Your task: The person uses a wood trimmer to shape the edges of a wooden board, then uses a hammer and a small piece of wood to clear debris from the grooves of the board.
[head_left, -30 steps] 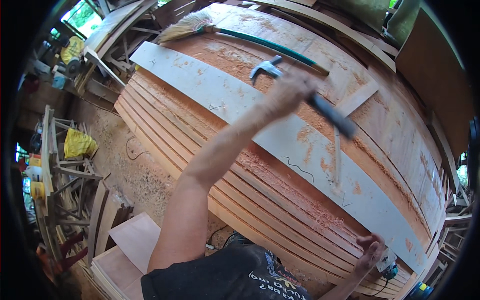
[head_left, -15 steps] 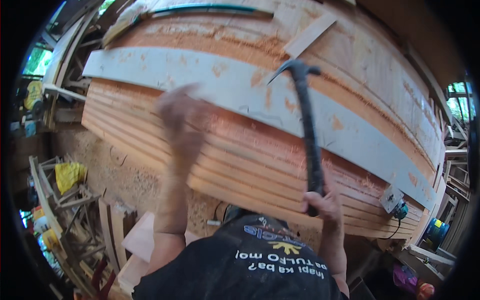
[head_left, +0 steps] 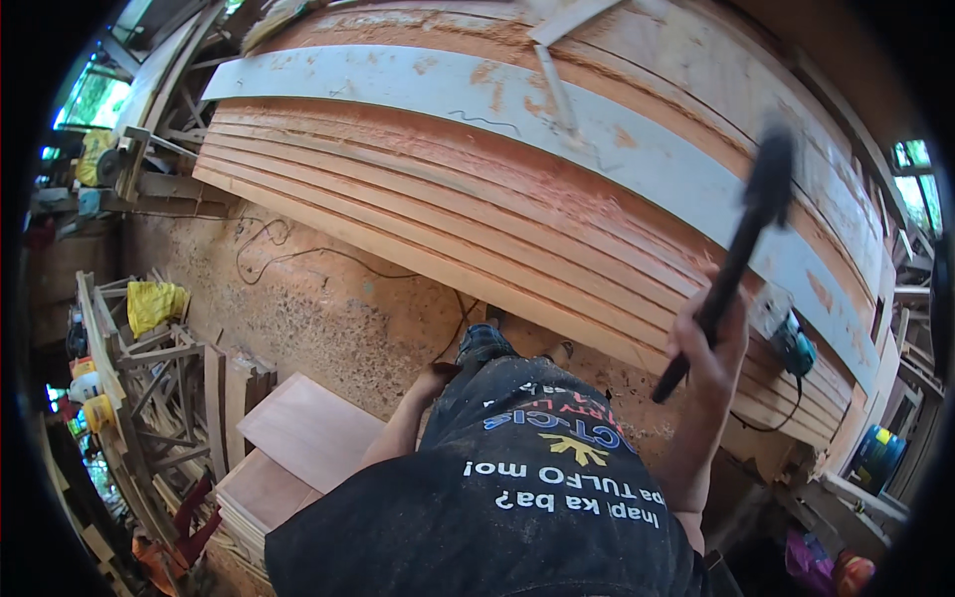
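My right hand (head_left: pixel 714 343) is closed around the dark handle of a claw hammer (head_left: pixel 738 264). The hammer slants up to the right, and its head is smeared by motion above a long grey-white board (head_left: pixel 398 82). Down beside my leg, at the shorts, is my left hand (head_left: pixel 432 382); its fingers are hidden. Ahead of me several long reddish wooden boards (head_left: pixel 418 204) lie side by side, with shavings on them. A thin pale strip of wood (head_left: pixel 556 92) lies across the grey-white board, near another pale wood piece (head_left: pixel 577 18).
A teal power tool (head_left: pixel 794 346) with a square base plate sits at the boards' right end, its cord hanging. Flat panels (head_left: pixel 313 428) are stacked at the lower left, beside a wooden frame rack (head_left: pixel 164 368) with a yellow bag (head_left: pixel 156 306). A cable (head_left: pixel 328 261) crosses the floor.
My left hand has dropped from over the boards to beside my leg. My right hand has moved right and up with the hammer. The view has shifted, and the thin strip now shows.
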A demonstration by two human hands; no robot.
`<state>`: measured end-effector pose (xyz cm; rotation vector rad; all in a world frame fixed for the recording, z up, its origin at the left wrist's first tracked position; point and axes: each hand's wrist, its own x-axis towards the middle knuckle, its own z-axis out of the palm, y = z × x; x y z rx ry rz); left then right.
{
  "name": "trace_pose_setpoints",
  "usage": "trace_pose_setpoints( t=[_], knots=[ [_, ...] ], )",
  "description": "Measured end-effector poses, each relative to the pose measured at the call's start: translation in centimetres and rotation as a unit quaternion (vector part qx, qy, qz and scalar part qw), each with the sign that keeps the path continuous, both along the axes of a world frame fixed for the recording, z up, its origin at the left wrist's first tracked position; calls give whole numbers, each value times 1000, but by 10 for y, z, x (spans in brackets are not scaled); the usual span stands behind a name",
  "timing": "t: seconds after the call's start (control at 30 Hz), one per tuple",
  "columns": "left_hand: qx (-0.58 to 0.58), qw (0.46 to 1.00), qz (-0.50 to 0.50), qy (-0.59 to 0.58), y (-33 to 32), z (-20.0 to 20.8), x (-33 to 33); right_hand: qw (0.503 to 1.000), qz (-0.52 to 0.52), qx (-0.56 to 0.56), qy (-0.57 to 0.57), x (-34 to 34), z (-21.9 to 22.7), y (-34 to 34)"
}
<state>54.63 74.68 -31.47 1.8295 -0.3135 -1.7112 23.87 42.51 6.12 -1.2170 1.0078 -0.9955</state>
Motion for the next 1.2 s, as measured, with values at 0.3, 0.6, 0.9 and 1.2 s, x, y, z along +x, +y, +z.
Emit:
trace_pose_setpoints(
  t=[0.3, 0.6, 0.9, 1.2],
  knots=[
    [139, 984, -112, 20, -73, 138, -33, 974, -66, -181, 121, -124, -65, 54],
    [-98, 855, -490, -139, -137, 57, -38, 965, -142, -81, 206, -162, -72, 128],
    [-34, 868, -495, -3, -174, -20, -57, 925, -253, -1, 283, -130, -74, 176],
    [-13, 743, -627, -232, -187, -19, -60, 873, -324, 86, 355, -92, -68, 217]
  ],
)
